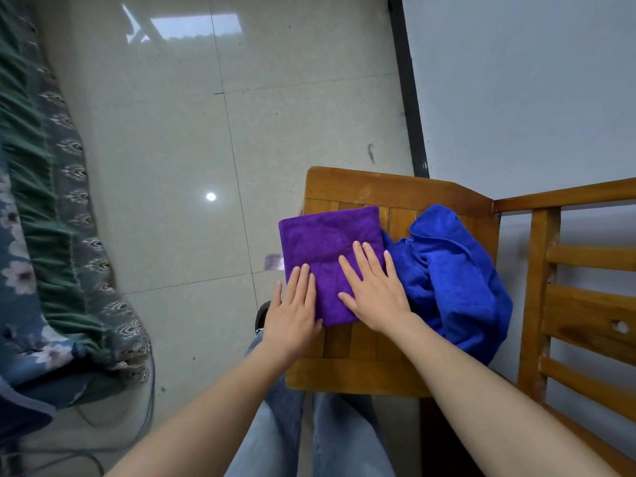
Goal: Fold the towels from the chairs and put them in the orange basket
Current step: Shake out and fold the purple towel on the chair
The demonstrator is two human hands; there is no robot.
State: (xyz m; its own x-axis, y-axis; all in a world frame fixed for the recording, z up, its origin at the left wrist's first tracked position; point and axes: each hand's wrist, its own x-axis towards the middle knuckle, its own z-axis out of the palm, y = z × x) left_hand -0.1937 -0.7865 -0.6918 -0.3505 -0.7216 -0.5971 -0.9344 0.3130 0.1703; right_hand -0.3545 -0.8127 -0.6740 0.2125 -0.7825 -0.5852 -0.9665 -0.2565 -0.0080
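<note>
Both hands press flat, fingers straight, on the purple towel (pixel 327 256) on the chair (pixel 358 373): left hand (pixel 296 315) at its left edge, right hand (pixel 373 294) at its right. The towel's long axis runs away from the person. The unfolded blue towel (pixel 457 280) touches its right side, nearer the right hand.

A floral-covered sofa (pixel 41 235) lines the glossy tiled floor (pixel 172 132) (white wall (pixel 516 80) opposite).
</note>
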